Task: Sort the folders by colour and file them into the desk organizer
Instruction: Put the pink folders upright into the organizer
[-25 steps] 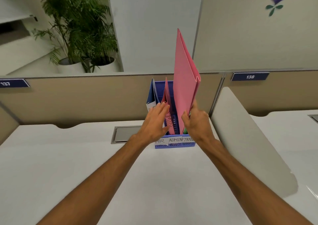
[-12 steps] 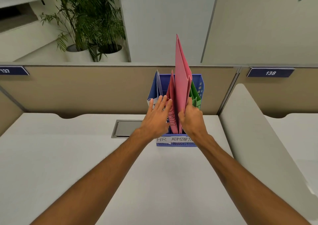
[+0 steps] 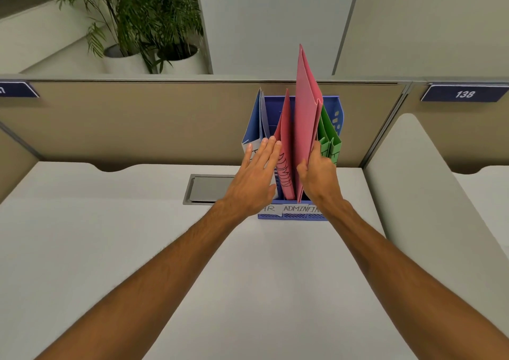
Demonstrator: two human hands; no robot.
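Note:
A blue desk organizer (image 3: 337, 108) stands at the back of the white desk (image 3: 110, 249), with paper labels on its front. Blue folders (image 3: 254, 122) fill its left slot and green folders (image 3: 329, 133) its right slot. A shorter pink folder (image 3: 285, 150) with black scribbles stands in the middle slot. My right hand (image 3: 316, 175) grips the lower edge of a tall pink folder (image 3: 305, 117), which stands upright in the middle slot beside the shorter one. My left hand (image 3: 256, 177) lies flat with fingers spread against the blue folders and the shorter pink folder.
A beige partition (image 3: 137, 122) runs behind the organizer, with a nameplate reading 138 (image 3: 465, 93) at the right. A grey cable hatch (image 3: 209, 188) is set into the desk left of the organizer. A curved white divider (image 3: 429, 194) rises on the right. Potted plants (image 3: 143, 26) stand beyond.
The tall pink folder has come down into the organizer's middle slot in my right hand. My left hand stays flat against the folders to its left.

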